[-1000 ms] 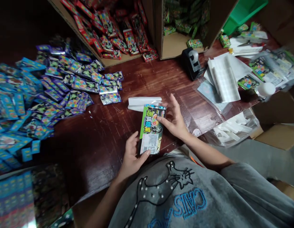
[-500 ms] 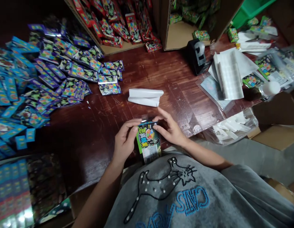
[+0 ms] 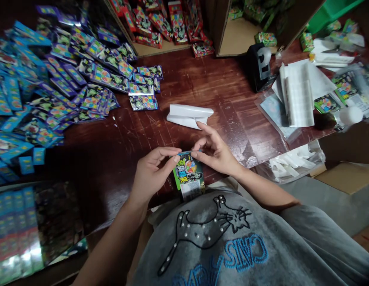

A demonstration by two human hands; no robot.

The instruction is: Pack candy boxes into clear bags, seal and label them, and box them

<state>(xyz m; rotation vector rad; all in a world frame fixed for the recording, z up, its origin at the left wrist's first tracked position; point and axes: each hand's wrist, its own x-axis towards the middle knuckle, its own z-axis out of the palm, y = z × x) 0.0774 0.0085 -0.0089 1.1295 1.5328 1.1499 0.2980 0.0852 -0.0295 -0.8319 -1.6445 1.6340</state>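
A green candy packet point(image 3: 188, 175) in a clear sleeve stands upright at the table's near edge, against my grey shirt. My left hand point(image 3: 151, 174) pinches its top left corner with thumb and forefinger. At the top right corner, my right hand point(image 3: 217, 152) pinches it the same way, other fingers raised. A folded white paper point(image 3: 188, 115) lies on the dark wooden table point(image 3: 184, 85) just beyond my hands.
Several blue and purple packets point(image 3: 68, 79) are heaped at the left. Cardboard boxes of red packets point(image 3: 160, 24) and green packets point(image 3: 261, 37) stand at the back. A black tape dispenser point(image 3: 258, 65), white sheets point(image 3: 297, 95) and plastic bags point(image 3: 291, 163) lie at the right.
Both hands pulled the green packet nearer to my body and stood it up. My left hand moved from its bottom corner to its top edge.
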